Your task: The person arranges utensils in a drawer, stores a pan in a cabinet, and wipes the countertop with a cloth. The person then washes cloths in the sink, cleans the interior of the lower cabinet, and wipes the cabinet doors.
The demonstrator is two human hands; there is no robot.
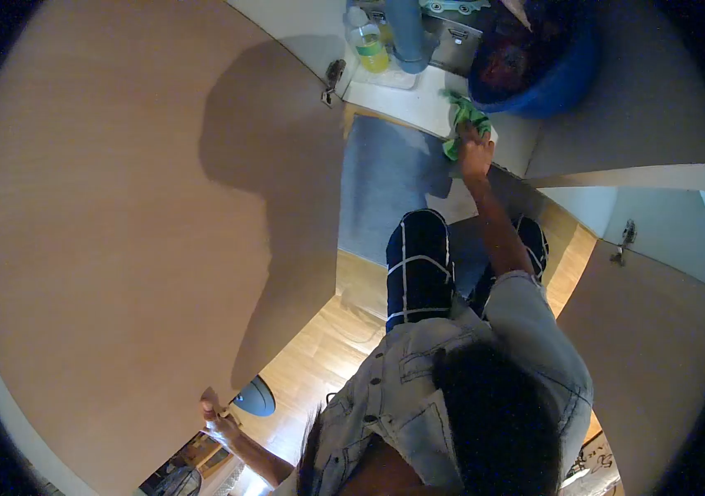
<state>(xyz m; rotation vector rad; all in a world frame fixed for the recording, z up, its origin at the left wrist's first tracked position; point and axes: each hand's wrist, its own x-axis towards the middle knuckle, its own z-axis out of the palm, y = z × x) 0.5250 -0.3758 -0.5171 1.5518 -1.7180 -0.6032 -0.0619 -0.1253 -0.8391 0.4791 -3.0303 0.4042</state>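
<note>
My right hand (475, 153) presses a crumpled green cloth (457, 116) onto the white cabinet shelf (419, 97), near its front edge. The fingers are bent over the cloth and partly hidden. Far off at the lower left, my left hand (220, 426) grips the edge of the large open cabinet door (121, 207), with the thumb showing on the inner face. Just beyond the cloth sits a blue tub (534, 101) with dark contents.
On the shelf stand a bottle of yellow liquid (371, 51), a blue cylindrical container (407, 37) and a dark metallic case (458, 43). A grey-blue mat (390, 182) lies below the shelf. A second open door (650, 331) with a hinge is at right.
</note>
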